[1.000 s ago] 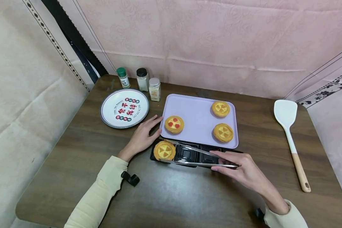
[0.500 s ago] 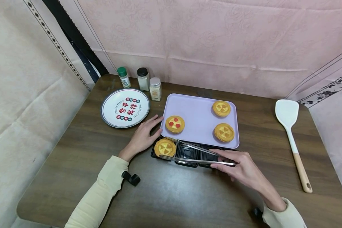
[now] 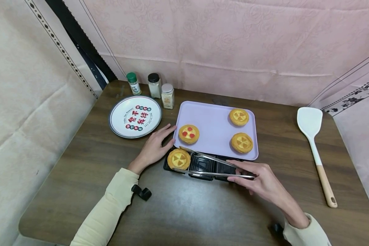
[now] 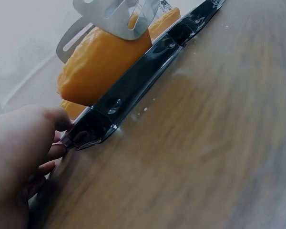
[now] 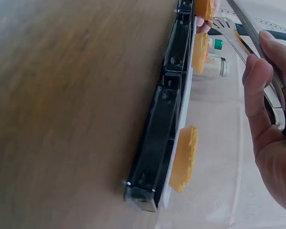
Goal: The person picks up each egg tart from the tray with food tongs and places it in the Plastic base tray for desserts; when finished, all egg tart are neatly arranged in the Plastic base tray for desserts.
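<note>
My right hand (image 3: 261, 179) holds metal tongs (image 3: 215, 174) near their joined end, in the head view. Their slotted tips straddle a yellow egg tart (image 3: 179, 159) at the left end of a black compartment tray (image 3: 202, 164). In the left wrist view this egg tart (image 4: 105, 64) stands above the tray's rim; whether it touches the tray bottom is hidden. My left hand (image 3: 153, 147) lies at the left, fingers extended, fingertips at the edge of a lavender tray (image 3: 212, 119). Its thumb is by the black tray's corner.
On the lavender tray are a red-dotted tart (image 3: 189, 134) and two plain tarts (image 3: 242, 142). A round plate (image 3: 118, 118) and three seasoning jars (image 3: 167, 97) stand at the back left. A white spatula (image 3: 318, 153) with a wooden handle lies at the right.
The tongs and the egg tart between their tips have shifted slightly up the view, towards the lavender tray. My left hand has stayed in place.
</note>
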`<action>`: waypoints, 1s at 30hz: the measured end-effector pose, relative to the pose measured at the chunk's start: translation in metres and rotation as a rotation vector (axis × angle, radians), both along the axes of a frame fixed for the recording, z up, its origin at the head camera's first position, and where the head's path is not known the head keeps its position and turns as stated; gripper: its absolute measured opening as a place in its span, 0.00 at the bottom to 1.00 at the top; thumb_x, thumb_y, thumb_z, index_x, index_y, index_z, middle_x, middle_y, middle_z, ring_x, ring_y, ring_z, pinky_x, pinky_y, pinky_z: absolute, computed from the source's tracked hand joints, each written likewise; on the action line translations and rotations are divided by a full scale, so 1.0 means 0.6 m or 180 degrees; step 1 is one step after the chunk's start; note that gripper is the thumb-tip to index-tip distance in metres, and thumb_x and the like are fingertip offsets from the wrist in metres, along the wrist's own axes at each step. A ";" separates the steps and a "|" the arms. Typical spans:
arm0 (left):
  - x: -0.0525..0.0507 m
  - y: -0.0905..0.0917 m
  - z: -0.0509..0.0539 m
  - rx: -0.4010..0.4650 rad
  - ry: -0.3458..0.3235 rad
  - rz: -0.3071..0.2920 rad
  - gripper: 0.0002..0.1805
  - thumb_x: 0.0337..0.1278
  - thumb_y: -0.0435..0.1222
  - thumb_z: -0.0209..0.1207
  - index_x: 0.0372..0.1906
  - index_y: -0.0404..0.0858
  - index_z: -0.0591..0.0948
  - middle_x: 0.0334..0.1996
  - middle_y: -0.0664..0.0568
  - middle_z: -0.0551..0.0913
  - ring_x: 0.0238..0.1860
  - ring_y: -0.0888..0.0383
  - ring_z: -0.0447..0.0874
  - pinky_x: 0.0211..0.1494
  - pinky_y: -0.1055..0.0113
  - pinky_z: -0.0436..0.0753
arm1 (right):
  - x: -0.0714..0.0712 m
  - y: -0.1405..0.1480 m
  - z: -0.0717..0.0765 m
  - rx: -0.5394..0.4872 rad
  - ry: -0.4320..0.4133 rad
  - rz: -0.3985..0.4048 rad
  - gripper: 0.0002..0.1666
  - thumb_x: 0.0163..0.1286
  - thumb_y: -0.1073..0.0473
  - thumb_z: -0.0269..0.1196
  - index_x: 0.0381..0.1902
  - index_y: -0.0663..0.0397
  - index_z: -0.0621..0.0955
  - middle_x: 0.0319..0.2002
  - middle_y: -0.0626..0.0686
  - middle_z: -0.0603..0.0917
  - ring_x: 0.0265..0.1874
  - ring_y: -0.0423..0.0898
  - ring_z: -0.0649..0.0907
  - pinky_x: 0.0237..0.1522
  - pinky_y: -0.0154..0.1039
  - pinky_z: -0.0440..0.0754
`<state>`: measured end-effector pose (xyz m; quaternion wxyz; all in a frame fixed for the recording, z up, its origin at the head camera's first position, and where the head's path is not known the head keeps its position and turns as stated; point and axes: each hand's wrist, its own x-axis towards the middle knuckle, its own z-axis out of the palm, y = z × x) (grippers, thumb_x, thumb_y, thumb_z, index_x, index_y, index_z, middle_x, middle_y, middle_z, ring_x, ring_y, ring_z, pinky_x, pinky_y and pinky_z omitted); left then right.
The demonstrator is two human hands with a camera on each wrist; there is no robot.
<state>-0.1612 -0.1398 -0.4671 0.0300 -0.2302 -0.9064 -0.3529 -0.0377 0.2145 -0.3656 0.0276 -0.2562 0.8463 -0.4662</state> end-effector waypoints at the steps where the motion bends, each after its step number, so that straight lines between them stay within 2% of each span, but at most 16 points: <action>1: 0.000 0.000 0.000 0.0004 0.0006 -0.0008 0.29 0.70 0.46 0.55 0.72 0.45 0.68 0.71 0.44 0.64 0.72 0.51 0.59 0.70 0.46 0.58 | 0.001 0.000 0.003 -0.0023 0.0002 -0.0034 0.26 0.58 0.67 0.72 0.57 0.58 0.82 0.27 0.47 0.79 0.07 0.37 0.74 0.09 0.29 0.71; 6: 0.000 0.001 0.003 0.0006 0.0011 -0.0023 0.29 0.70 0.45 0.55 0.72 0.45 0.68 0.71 0.44 0.64 0.72 0.50 0.59 0.69 0.45 0.58 | 0.008 0.001 0.026 -0.0237 0.0128 -0.0372 0.30 0.56 0.71 0.72 0.58 0.60 0.81 0.28 0.49 0.82 0.08 0.40 0.75 0.09 0.32 0.72; 8: -0.001 0.001 0.003 -0.0006 -0.0002 -0.0013 0.29 0.70 0.45 0.55 0.72 0.46 0.68 0.71 0.44 0.64 0.72 0.50 0.59 0.69 0.45 0.58 | 0.007 0.005 0.036 -0.0284 0.0237 -0.0640 0.30 0.56 0.72 0.72 0.58 0.62 0.80 0.29 0.51 0.83 0.08 0.42 0.76 0.08 0.33 0.72; 11: -0.001 0.001 0.004 -0.0010 -0.0019 -0.0014 0.29 0.70 0.45 0.55 0.73 0.46 0.68 0.71 0.44 0.64 0.72 0.49 0.59 0.70 0.44 0.58 | 0.001 0.020 0.043 -0.0249 0.0404 -0.1181 0.29 0.57 0.71 0.72 0.58 0.59 0.81 0.31 0.55 0.86 0.08 0.45 0.77 0.10 0.34 0.73; 15: -0.001 0.001 0.004 -0.0024 -0.0023 -0.0009 0.29 0.70 0.45 0.55 0.73 0.46 0.68 0.71 0.44 0.64 0.72 0.49 0.59 0.70 0.45 0.57 | -0.019 0.055 0.027 -0.0111 0.0512 -0.1933 0.26 0.58 0.62 0.74 0.56 0.49 0.84 0.36 0.52 0.88 0.10 0.45 0.79 0.12 0.31 0.74; 18: -0.001 0.000 0.003 -0.0039 -0.0025 0.0005 0.29 0.69 0.45 0.56 0.73 0.46 0.68 0.71 0.44 0.64 0.72 0.49 0.59 0.70 0.45 0.57 | -0.039 0.084 0.004 -0.0013 0.0558 -0.2301 0.24 0.57 0.56 0.75 0.53 0.44 0.85 0.34 0.47 0.88 0.09 0.43 0.79 0.12 0.29 0.72; 23: -0.001 -0.001 0.001 -0.0055 -0.0029 0.0018 0.29 0.69 0.45 0.56 0.73 0.47 0.68 0.72 0.44 0.64 0.72 0.49 0.59 0.70 0.45 0.58 | -0.060 0.113 -0.023 0.0134 0.0535 -0.2614 0.25 0.54 0.48 0.76 0.51 0.44 0.87 0.21 0.48 0.85 0.08 0.41 0.79 0.12 0.28 0.71; 30: 0.000 0.000 0.001 -0.0043 -0.0033 0.0015 0.29 0.70 0.46 0.55 0.73 0.47 0.68 0.72 0.44 0.64 0.72 0.50 0.59 0.70 0.46 0.58 | -0.074 0.125 -0.037 0.0393 0.0398 -0.2683 0.30 0.55 0.42 0.74 0.54 0.47 0.85 0.14 0.50 0.83 0.07 0.40 0.80 0.13 0.28 0.71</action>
